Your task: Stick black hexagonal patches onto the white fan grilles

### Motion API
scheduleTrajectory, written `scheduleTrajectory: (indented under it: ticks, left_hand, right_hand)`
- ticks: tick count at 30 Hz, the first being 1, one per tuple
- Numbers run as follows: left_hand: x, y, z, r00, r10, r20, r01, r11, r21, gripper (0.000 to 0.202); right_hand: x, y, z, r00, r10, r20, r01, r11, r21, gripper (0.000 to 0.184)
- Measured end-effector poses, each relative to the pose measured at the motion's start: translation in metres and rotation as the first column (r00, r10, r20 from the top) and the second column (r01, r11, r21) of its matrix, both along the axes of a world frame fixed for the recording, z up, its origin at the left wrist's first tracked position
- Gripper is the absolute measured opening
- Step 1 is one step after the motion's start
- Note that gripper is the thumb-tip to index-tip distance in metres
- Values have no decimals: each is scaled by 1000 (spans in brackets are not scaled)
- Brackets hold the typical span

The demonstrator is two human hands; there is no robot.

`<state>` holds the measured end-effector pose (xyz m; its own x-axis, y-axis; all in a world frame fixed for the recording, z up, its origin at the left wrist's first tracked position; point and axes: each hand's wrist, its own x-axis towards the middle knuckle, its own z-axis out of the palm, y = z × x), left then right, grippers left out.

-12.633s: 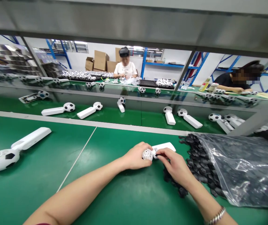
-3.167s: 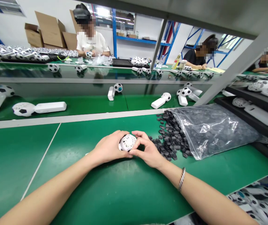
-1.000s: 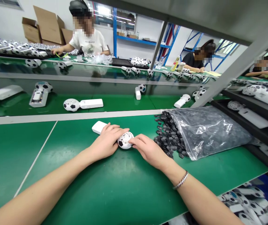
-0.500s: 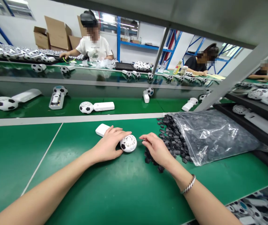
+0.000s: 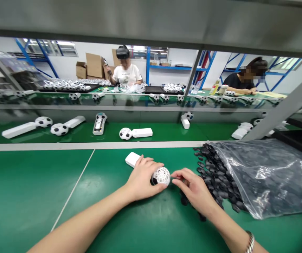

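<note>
My left hand [image 5: 146, 179] is closed around a white handheld device with a football-shaped head [image 5: 161, 175], just above the green table. Its white handle [image 5: 132, 159] sticks out beyond my fingers at the upper left. The head has an open lattice face, with a black patch showing on its left side. Close to the right of that head, my right hand [image 5: 190, 186] is pinched, thumb and forefinger together at the lattice edge. Whatever lies between those fingertips is too small to make out. Loose black pieces [image 5: 219, 175] lie in a heap beside and beneath my right hand.
A clear plastic bag [image 5: 269, 175] of black pieces lies open at the right. Several similar devices [image 5: 142, 133] rest on the green strip behind the pale ledge [image 5: 61, 146]. A slanted grey post [image 5: 280, 105] stands at the right. Two people sit at the far bench.
The view has shifted, so the scene sits lower and further right. My right hand has come closer to the lattice head. A person opposite has raised a hand with a dark object.
</note>
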<state>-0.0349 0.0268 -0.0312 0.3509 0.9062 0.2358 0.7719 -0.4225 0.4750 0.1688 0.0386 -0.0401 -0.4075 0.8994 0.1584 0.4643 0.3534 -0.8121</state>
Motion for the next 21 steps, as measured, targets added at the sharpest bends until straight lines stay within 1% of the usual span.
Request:
scheduleTrajectory:
  ticks: [2,4,7,9,11,13,16,21]
  left_hand:
    - [3,-1,0,1000,25,9,-25,1000,16,53]
    - [4,-2,-1,999,34,15,-35,999,22,52]
    - [5,-2,-2,1000,27,16,-27,999,17,53]
    - [4,-1,-2,1000,21,13,-21,1000,16,53]
    - [4,-1,-2,1000,15,10,-15,1000,17,53]
    - [4,-1,-1,1000,7,8,-7,1000,12,54]
    - [4,-2,0,1000,1,0,-1,1000,2,54]
    - [3,-2,1,1000,2,-18,-2,1000,3,53]
  right_hand:
    - [0,0,-1,1000,15,-13,-16,999,-41,12]
    - [0,0,-3,999,28,-23,-29,998,-54,14]
    - [0,-1,-4,997,30,-73,-36,997,-75,13]
    - [0,-1,-4,990,44,-132,-59,992,-111,13]
    - [0,-2,-4,985,73,-153,-92,989,-117,14]
    - [1,-2,-4,988,97,-124,-108,991,-81,16]
    - [2,-2,-3,994,76,-81,-77,997,-8,16]
    - [3,1,1,989,2,-146,12,996,91,9]
